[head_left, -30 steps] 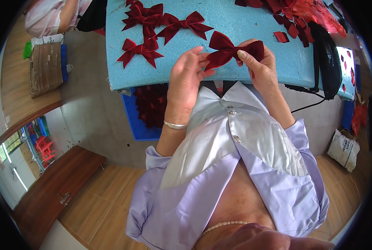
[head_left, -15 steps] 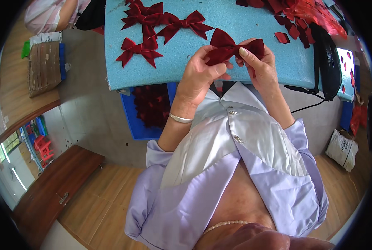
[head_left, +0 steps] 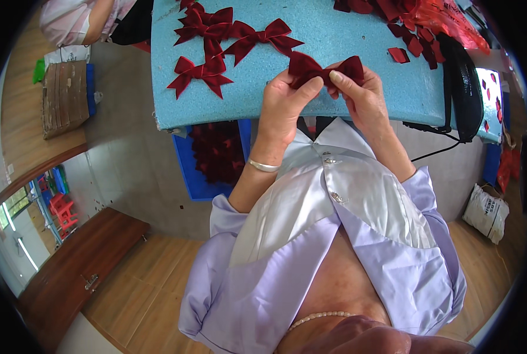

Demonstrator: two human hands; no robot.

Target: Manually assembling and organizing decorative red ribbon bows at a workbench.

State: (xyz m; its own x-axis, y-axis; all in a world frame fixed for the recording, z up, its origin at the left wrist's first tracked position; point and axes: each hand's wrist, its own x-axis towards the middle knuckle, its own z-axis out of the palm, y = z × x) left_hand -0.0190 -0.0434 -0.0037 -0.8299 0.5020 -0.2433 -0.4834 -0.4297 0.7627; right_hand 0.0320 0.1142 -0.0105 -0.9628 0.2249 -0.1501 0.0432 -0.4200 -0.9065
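Between both hands I hold a dark red velvet bow (head_left: 303,66) just above the near edge of the blue table (head_left: 245,106). My left hand (head_left: 287,97) pinches it near the middle, thumb on top. On the other side, my right hand (head_left: 358,88) grips it with the thumb close to the centre knot; the fingers behind the bow are partly hidden. To the left on the table lie several finished-looking bows of the same velvet, among them one with spread tails (head_left: 262,40) and another nearer one (head_left: 199,75).
Loose dark red pieces (head_left: 414,44) lie at the table's far right beside a red plastic bag (head_left: 449,26). A black bag (head_left: 465,97) hangs at the right edge. Under the table stands a blue crate (head_left: 199,187) full of red bows. Another person's arm (head_left: 98,20) shows at far left.
The bow has shifted slightly left and its loops have tilted. My left thumb has moved up onto the bow's middle, meeting the right thumb there.
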